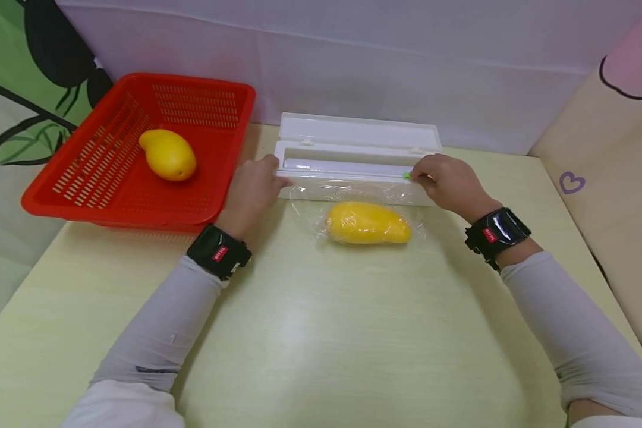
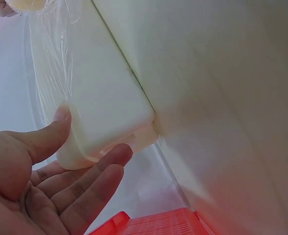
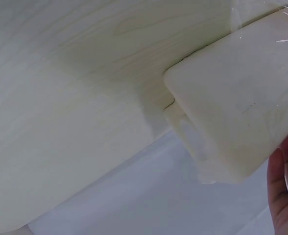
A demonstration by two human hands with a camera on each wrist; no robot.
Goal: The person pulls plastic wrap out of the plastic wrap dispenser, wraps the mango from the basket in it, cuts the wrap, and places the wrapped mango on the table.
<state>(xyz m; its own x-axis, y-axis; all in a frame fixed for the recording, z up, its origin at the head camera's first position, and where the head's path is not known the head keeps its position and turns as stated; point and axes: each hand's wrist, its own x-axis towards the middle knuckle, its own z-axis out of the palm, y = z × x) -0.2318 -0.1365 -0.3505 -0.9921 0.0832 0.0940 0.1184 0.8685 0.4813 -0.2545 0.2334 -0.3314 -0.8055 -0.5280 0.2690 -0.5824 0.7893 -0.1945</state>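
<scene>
Fingers (image 2: 80,196) of the left hand (image 1: 251,193) lie nearly straight, with the thumb, against the left end of a white cling-film dispenser (image 1: 353,157), while the right hand (image 1: 449,181) curls over its right end with fingertips at the small green slider (image 1: 406,175), though how tightly they pinch it cannot be told. The dispenser lies lengthwise along the desk's (image 1: 321,333) far edge, lid raised, its film (image 1: 353,191) drawn toward the person over a yellow mango (image 1: 366,223) lying parallel just in front, nearer the right hand. A second mango (image 1: 168,154) rests in the red basket (image 1: 112,196) at the far-left corner
</scene>
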